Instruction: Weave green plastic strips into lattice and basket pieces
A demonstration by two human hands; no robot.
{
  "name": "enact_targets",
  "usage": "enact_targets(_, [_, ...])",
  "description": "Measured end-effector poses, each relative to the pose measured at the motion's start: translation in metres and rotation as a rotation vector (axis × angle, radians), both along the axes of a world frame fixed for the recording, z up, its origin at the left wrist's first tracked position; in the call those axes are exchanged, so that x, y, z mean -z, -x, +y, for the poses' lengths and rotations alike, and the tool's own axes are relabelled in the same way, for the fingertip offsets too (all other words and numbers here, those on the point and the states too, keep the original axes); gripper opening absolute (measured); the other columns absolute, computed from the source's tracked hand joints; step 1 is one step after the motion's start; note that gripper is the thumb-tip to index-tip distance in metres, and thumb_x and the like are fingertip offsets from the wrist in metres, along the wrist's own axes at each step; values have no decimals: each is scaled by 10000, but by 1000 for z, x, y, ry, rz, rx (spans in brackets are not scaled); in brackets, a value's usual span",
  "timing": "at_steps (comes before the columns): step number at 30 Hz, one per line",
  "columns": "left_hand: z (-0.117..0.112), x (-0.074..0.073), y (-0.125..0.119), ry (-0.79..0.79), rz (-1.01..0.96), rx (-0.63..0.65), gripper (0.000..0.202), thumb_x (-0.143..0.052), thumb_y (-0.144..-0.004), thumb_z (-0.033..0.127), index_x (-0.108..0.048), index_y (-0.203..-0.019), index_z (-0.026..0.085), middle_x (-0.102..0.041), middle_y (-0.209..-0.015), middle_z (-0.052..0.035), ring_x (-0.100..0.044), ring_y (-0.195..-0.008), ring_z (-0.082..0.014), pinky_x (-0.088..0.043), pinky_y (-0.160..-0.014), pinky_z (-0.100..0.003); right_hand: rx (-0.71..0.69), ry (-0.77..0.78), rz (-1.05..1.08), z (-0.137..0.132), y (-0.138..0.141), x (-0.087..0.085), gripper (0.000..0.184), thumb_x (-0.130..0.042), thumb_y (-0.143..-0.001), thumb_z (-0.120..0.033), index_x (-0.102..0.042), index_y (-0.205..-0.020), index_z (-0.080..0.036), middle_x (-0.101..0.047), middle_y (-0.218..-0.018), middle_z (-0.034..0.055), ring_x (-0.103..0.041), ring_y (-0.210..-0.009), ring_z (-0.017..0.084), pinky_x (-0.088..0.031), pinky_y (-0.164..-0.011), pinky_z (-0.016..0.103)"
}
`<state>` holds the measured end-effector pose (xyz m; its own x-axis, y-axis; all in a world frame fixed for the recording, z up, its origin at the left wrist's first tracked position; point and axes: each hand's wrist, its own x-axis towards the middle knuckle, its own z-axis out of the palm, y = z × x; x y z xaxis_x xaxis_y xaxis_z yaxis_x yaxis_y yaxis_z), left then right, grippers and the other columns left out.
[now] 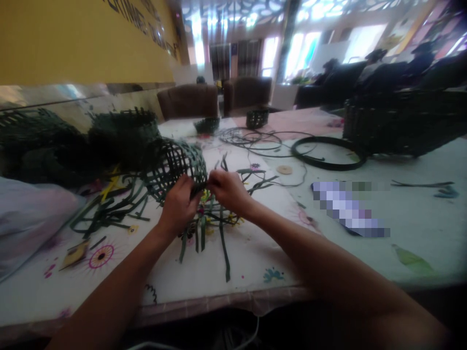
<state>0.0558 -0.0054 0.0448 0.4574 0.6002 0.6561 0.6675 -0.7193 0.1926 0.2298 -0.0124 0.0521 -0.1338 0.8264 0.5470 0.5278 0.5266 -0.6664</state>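
Note:
A half-woven dark green basket [174,165] lies on its side on the table, with loose strips trailing from it toward me. My left hand [179,204] is closed on the basket's near edge. Just beside it, my right hand [229,190] pinches a green strip [200,188] at the same edge. Both hands nearly touch each other over the strips [223,243] hanging down across the flowered tablecloth [251,257].
Finished dark baskets [120,131] pile up at the left, a large one [401,121] stands at the right. Coiled wire [251,138] and a black ring [328,153] lie behind. Two small baskets [257,118] sit farther back. Cut strips [109,209] litter the left; a blurred patch [350,209] lies right.

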Motion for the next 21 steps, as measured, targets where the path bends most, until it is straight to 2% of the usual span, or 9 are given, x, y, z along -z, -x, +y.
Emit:
enact_targets(4, [0, -5, 1, 84, -32, -13, 213, -554, -833, 272, -588, -1008, 155, -597, -916, -69, -591, -851, -224, -478, -787, -341, -66, 217, 261, 1, 3, 5, 176, -592, -758, -112, -494, -634, -189, -506, -520, -55, -513, -508, 107, -348, -525, 224])
enact_targets(7, [1, -8, 4, 101, -30, 10, 209, -546, -831, 281, -614, -984, 155, -606, -953, -76, -604, -890, -230, -482, -813, -346, -137, 343, 459, 0, 8, 9, 162, -616, -764, -145, -499, -660, -190, -514, -483, -66, -540, -458, 108, -404, -489, 221])
enact_targets(12, [4, -8, 7, 162, -45, 19, 207, -532, -819, 276, -612, -965, 153, -621, -957, -84, -606, -898, -241, -489, -833, -374, -244, 386, 652, 1, 11, 13, 158, -635, -771, -178, -500, -690, -186, -537, -494, -70, -545, -454, 89, -455, -475, 205])
enact_targets(17, [8, -4, 9, 335, -91, 88, 350, -561, -741, 239, -567, -1080, 149, -635, -1036, -92, -599, -950, -253, -480, -903, -414, -327, 394, 685, 5, 13, 19, 101, -606, -777, -135, -518, -794, -181, -551, -515, -78, -558, -451, 91, -483, -464, 206])
enact_targets(21, [10, -1, 11, 421, -116, 92, 345, -546, -765, 271, -570, -1087, 148, -643, -1081, -92, -587, -1017, -256, -441, -978, -426, -357, 409, 712, 5, 16, 19, 42, -530, -854, -144, -510, -868, -178, -573, -546, -72, -572, -458, 85, -489, -455, 190])
